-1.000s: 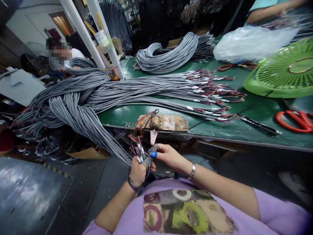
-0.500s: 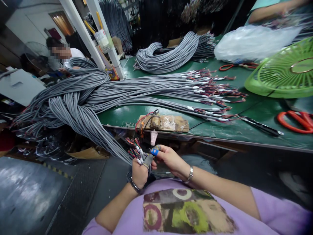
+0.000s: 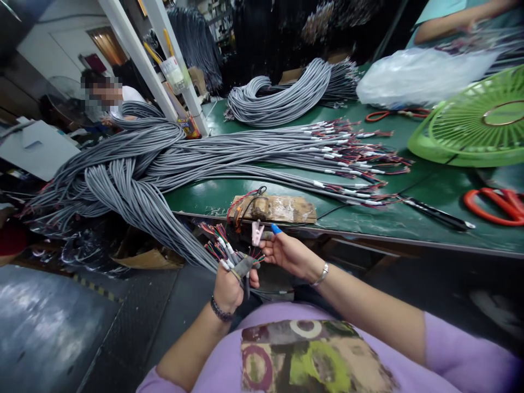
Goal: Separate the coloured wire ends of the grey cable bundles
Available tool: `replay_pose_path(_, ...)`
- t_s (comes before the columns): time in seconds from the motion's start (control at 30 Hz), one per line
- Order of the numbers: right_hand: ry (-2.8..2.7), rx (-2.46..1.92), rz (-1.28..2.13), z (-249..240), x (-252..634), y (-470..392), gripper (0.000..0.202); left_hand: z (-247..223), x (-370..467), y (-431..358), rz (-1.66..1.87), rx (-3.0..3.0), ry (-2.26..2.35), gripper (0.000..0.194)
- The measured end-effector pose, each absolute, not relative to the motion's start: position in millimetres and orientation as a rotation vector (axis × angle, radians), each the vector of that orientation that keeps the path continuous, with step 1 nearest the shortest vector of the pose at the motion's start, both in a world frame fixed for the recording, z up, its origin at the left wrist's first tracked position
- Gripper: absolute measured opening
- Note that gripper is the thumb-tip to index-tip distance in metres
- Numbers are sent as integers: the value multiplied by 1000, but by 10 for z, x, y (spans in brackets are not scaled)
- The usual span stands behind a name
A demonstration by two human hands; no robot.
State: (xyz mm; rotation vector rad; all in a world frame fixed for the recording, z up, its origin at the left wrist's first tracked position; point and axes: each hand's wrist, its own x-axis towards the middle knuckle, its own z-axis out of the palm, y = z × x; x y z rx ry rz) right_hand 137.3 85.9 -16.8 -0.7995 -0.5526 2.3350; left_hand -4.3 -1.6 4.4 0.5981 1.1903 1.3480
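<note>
Gray cables (image 3: pixel 191 250) clamped in left hand (image 3: pixel 229 286), colored wire ends fanned out, in front of green bench (image 3: pixel 204 199). Right hand (image 3: pixel 289 255) at pink clip (image 3: pixel 256 233), can't tell if pinching. Clip just below wood block (image 3: pixel 292 208) on bench edge.

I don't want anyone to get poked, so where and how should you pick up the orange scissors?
I'd grip the orange handles, coming from the near edge of the green table with the right hand. They lie flat, and one loop faces that edge with an open hole for fingers. The blades are hard to make out, so keep off that end.
</note>
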Motion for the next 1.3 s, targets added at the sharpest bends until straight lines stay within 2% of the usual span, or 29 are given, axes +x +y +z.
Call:
replay_pose_path(0.1,-636,-676,2380,-132,1316,924,34,70,-21,34,1328,602,1177,36)
replay_pose_path(0.23,-731,-636,2277,-119,1243,948,34,63,2,93,1309,602,1198,38)
replay_pose_path(0.7,-468,-685,2165,-132,1100,977,27,7,55,178,1302,600,1210,34)
replay_pose_path(1.03,-432,-635,2359,-72,1202,932,42,21,54,83,1303,631,1213,36)
replay_pose_path(1.23,-530,-676,2269,-54,1197,949,20,25,57,13,1373,628,1227,35)
replay_pose_path(1.3,-568,-668,2233,-87,1185,947,21,37,62,21,1396,631,1237,35)
